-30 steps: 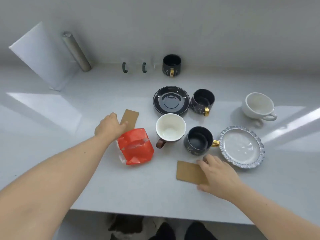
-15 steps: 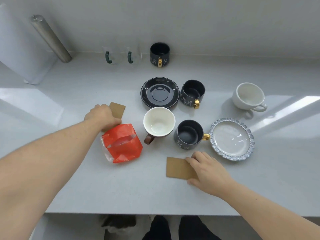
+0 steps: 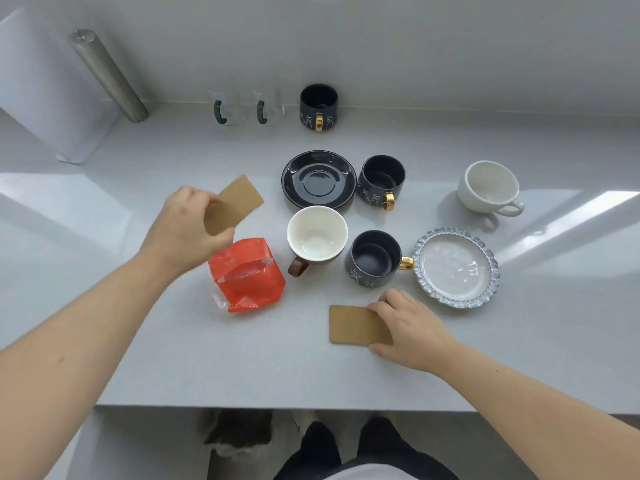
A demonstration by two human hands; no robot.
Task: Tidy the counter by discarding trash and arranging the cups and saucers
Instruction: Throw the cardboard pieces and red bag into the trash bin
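Observation:
My left hand point(image 3: 187, 230) grips a brown cardboard coaster point(image 3: 239, 200), lifted and tilted above the counter. My right hand point(image 3: 412, 327) pinches the edge of a second brown coaster point(image 3: 353, 323) that lies flat near the front edge. A crumpled red plastic bag point(image 3: 247, 275) sits between them. A white cup with a brown handle point(image 3: 317, 237), three dark cups with gold handles point(image 3: 375, 259) point(image 3: 381, 180) point(image 3: 318, 105), a black saucer point(image 3: 318, 178), a white cup point(image 3: 490, 187) and a silver-rimmed saucer point(image 3: 455, 268) stand on the grey counter point(image 3: 242, 368).
Two clear glass cups with green handles point(image 3: 225, 109) point(image 3: 268, 107) stand at the back wall. A steel cylinder point(image 3: 107, 76) leans at the back left beside a white panel point(image 3: 41, 91). The counter's front edge is close below my hands.
My left hand has picked the left coaster up off the counter and tilted it. My right hand stays on the other coaster.

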